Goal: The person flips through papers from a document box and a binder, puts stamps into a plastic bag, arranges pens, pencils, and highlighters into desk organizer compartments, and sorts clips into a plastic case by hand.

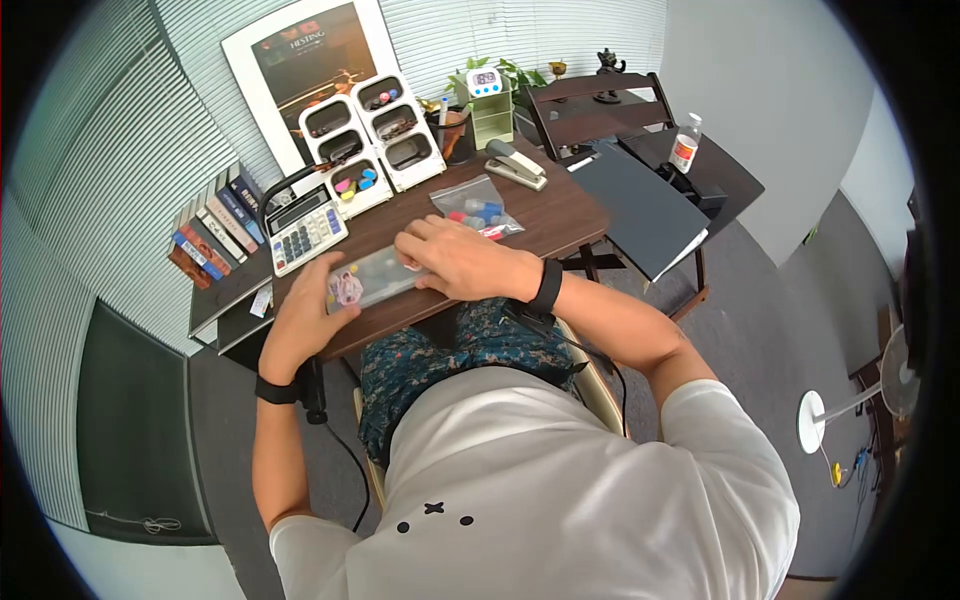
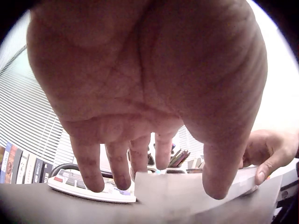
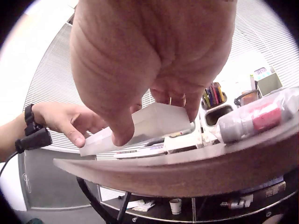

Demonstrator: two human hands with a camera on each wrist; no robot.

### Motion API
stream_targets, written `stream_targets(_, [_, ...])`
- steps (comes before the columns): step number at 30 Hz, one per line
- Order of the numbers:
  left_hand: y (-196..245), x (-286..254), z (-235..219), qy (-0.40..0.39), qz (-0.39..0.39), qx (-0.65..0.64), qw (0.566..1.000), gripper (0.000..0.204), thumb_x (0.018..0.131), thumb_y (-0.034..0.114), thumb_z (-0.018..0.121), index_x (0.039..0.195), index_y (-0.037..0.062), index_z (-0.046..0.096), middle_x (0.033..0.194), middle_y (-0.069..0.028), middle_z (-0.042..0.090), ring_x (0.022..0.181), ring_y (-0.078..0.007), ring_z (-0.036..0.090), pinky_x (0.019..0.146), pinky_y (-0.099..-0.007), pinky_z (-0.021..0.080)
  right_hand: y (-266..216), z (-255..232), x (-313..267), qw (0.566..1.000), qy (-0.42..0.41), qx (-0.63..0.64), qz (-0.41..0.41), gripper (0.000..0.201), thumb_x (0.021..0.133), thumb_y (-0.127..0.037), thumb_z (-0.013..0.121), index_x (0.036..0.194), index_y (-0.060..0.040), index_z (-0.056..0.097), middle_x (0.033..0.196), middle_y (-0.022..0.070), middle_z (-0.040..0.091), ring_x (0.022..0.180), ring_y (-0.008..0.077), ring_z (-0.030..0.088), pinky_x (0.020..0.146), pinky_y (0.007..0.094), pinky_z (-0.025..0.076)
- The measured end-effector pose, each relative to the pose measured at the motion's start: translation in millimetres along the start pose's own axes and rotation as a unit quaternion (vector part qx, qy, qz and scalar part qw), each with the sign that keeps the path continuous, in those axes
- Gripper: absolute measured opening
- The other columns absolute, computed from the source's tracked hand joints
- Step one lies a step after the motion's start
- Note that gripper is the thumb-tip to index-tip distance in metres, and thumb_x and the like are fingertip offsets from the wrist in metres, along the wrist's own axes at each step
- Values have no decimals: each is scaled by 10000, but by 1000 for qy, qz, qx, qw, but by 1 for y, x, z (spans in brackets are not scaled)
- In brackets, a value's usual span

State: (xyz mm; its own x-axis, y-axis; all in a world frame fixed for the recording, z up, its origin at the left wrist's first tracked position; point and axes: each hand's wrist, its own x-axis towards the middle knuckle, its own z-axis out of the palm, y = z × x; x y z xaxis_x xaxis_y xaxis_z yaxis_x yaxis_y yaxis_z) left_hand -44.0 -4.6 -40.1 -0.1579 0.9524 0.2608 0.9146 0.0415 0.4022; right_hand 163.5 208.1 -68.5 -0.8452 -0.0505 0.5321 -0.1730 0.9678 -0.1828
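Observation:
A long translucent plastic box (image 1: 378, 277) with a cartoon sticker (image 1: 347, 289) lies along the desk's near edge. My right hand (image 1: 465, 258) grips its right end, thumb on the near side and fingers over the far side, as the right wrist view shows. At the other end, my left hand (image 1: 303, 308) is spread around the box's left side. Its fingers (image 2: 120, 175) hang nearly straight in the left wrist view, with the thumb apart at the box's near side. Just beyond the right hand is a clear zip bag (image 1: 478, 206) holding red and blue items.
Left of the box are a calculator (image 1: 309, 238) and a row of books (image 1: 216, 226). White compartment organizers (image 1: 372, 137) stand at the back, with a stapler (image 1: 516, 166) to their right. A dark folder (image 1: 640, 205) and a bottle (image 1: 686, 143) are on the right-hand side.

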Motion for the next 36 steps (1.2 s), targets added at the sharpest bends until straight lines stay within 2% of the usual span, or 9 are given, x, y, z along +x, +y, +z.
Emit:
stream_targets(4, [-2, 2, -5, 42, -9, -8, 999, 804, 816, 104, 841, 1536, 30, 491, 1467, -209, 608, 1395, -369, 561, 1172, -417, 424, -1, -8, 0, 999, 10, 23, 24, 378, 823, -122, 850, 1053, -82, 553, 1065, 164, 624, 1066, 403, 607, 890, 505, 487])
stream_targets(7, [0, 5, -1, 16, 59, 5, 998, 710, 812, 166, 845, 1461, 75, 572, 1302, -198, 662, 1251, -393, 617, 1081, -453, 481, -2, -8, -2, 998, -13, 49, 32, 376, 821, -109, 848, 1043, -83, 546, 1061, 160, 622, 1065, 407, 606, 888, 504, 487])
stream_targets(15, [-2, -5, -12, -14, -22, 32, 999, 550, 821, 251, 841, 1290, 60, 627, 1167, -190, 698, 1126, -404, 661, 977, -473, 509, 4, -8, 5, 998, 28, 58, -4, 420, 837, -86, 833, 1177, -52, 589, 1138, 168, 639, 1124, 408, 616, 949, 489, 500])
stream_targets(24, [11, 2, -17, -35, 33, -18, 999, 592, 802, 172, 861, 1324, 26, 625, 1280, -170, 685, 1221, -375, 644, 1053, -428, 499, -11, -14, 6, 988, -66, 131, 52, 485, 820, -121, 860, 1192, -62, 554, 1149, 178, 649, 1098, 425, 638, 908, 500, 509])
stream_targets(27, [14, 4, -11, 129, 63, -17, 990, 800, 834, 147, 849, 1538, 48, 481, 1529, -197, 512, 1439, -381, 488, 1207, -433, 379, -10, -39, 6, 996, -9, 73, 44, 460, 830, -118, 844, 1177, -71, 546, 1113, 175, 662, 1075, 416, 643, 889, 505, 511])
stream_targets(29, [17, 7, -16, 152, 66, -23, 986, 826, 854, 170, 842, 1569, 53, 445, 1566, -208, 470, 1470, -382, 453, 1229, -439, 354, 6, -60, 3, 996, 71, 0, 48, 424, 836, -127, 827, 1159, -78, 556, 1081, 161, 688, 1082, 407, 654, 899, 497, 527])
stream_targets(32, [7, 7, -16, 163, 66, -44, 983, 800, 928, 241, 801, 1604, 59, 414, 1618, -216, 410, 1514, -377, 403, 1255, -454, 324, 42, -104, -18, 966, 153, -128, 165, 434, 835, -183, 826, 1165, -94, 559, 1062, 130, 717, 1004, 389, 705, 831, 501, 560])
stream_targets(34, [1, 6, -10, 88, 54, -12, 995, 749, 967, 281, 769, 1596, 58, 429, 1616, -213, 411, 1511, -374, 407, 1254, -452, 324, 79, -131, -40, 929, 139, -179, 291, 424, 849, -220, 825, 1140, -100, 542, 1095, 124, 739, 1038, 397, 715, 826, 505, 569])
stream_targets(36, [11, 8, -7, 72, 52, -27, 996, 710, 987, 298, 752, 1580, 52, 449, 1601, -211, 424, 1496, -374, 427, 1235, -440, 349, 118, -140, -69, 912, 152, -220, 310, 427, 842, -262, 823, 1135, -112, 550, 1073, 144, 749, 1022, 408, 723, 828, 511, 573])
